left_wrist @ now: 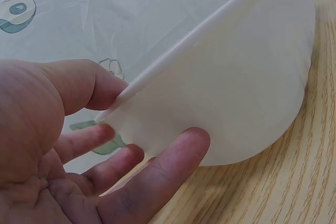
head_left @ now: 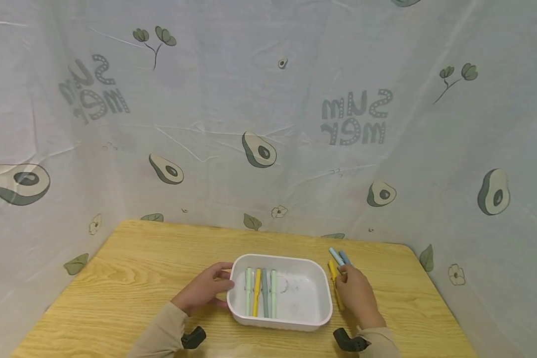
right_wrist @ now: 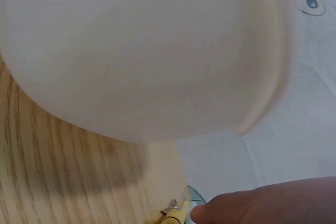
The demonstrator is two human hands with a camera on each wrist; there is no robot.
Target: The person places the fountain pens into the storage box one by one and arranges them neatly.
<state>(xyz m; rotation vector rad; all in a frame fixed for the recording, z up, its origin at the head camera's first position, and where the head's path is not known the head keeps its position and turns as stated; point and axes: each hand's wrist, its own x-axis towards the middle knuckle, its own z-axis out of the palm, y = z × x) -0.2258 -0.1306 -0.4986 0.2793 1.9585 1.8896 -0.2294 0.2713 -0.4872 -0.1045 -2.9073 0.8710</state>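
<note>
A white plastic tray [head_left: 302, 323] stands on the table with several pens inside, among them a yellow pen [head_left: 256, 293] and a grey-blue pen [head_left: 265, 293]. My left hand [head_left: 208, 286] holds the tray's left end, one digit at the rim and another fingertip against the outer wall in the left wrist view. Right of the tray, my right hand [head_left: 355, 293] has its fingertips down among loose pens. These are a yellow pen [head_left: 331, 268], a light blue pen [head_left: 335, 256] and a darker blue pen [head_left: 345, 257]. I cannot tell whether the fingers pinch one; the hand partly hides them.
The wooden table [head_left: 161, 258] extends around the tray to both sides. A pale curtain [head_left: 215, 99] printed with avocados encloses its back and sides. Black wrist mounts [head_left: 193, 338] sit at both sleeves.
</note>
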